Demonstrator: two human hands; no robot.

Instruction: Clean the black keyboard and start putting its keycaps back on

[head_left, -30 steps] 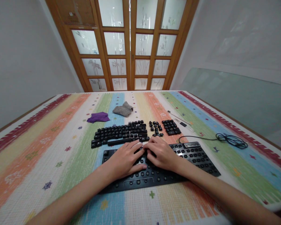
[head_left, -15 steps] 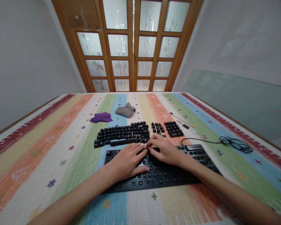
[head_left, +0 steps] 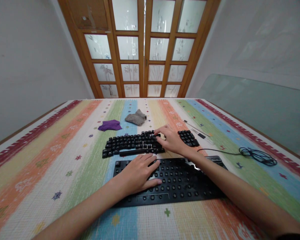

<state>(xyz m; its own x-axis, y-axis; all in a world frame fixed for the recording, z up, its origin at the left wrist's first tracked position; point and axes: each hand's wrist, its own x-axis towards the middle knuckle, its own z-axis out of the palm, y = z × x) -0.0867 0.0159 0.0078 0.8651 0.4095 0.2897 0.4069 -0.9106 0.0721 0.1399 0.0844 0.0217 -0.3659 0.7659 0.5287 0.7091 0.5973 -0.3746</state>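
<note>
A black keyboard base (head_left: 180,186) with most of its keycaps off lies in front of me. My left hand (head_left: 142,173) rests on its left part, palm down, with the fingers and thumb apart and nothing held. Beyond the base, loose black keycaps (head_left: 125,143) are laid out in rows, with a long spacebar (head_left: 132,152) at the near side. My right hand (head_left: 170,138) is over the right end of these rows, its thumb and index finger closed around a keycap at the top row. That hand hides some of the keycaps behind it.
A block of number-pad keycaps (head_left: 188,138) sits to the right. Behind the rows are a purple cloth (head_left: 110,125) and a grey cloth (head_left: 136,117). A thin stick tool (head_left: 196,128) and a coiled black cable (head_left: 257,156) lie on the striped tablecloth (head_left: 75,186).
My right hand has left the top edge of the keyboard base and moved forward to the loose keycaps. My left hand stays in place on the base.
</note>
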